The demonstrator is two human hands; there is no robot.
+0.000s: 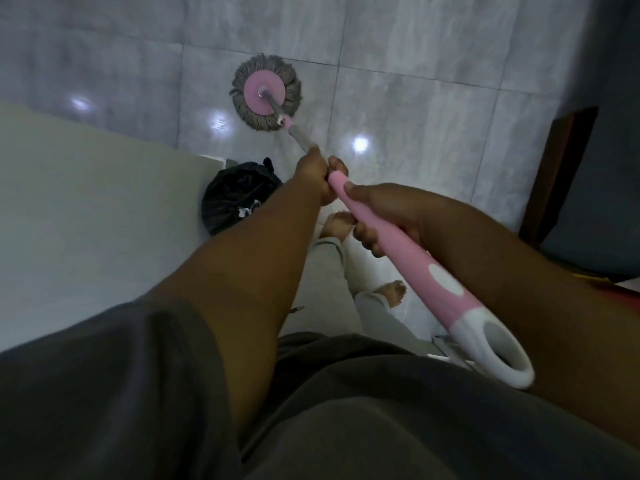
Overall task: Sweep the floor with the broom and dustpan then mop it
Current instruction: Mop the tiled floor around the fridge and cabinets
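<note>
A spin mop stands on the grey tiled floor [415,81]. Its round head [266,92] has a pink disc ringed by grey strands and lies flat on the tiles ahead of me. The pink handle [408,268] slants back toward me and ends in a white loop. My left hand [317,174] grips the shaft where the metal tube meets the pink sleeve. My right hand [388,216] grips the pink handle lower down, closer to my body. No broom or dustpan is in view.
A tied black rubbish bag [235,199] sits on the floor at my left, against a white counter or cabinet [86,202]. A dark wooden door frame [557,174] and a blue wall stand on the right. My bare feet [337,225] are below the hands.
</note>
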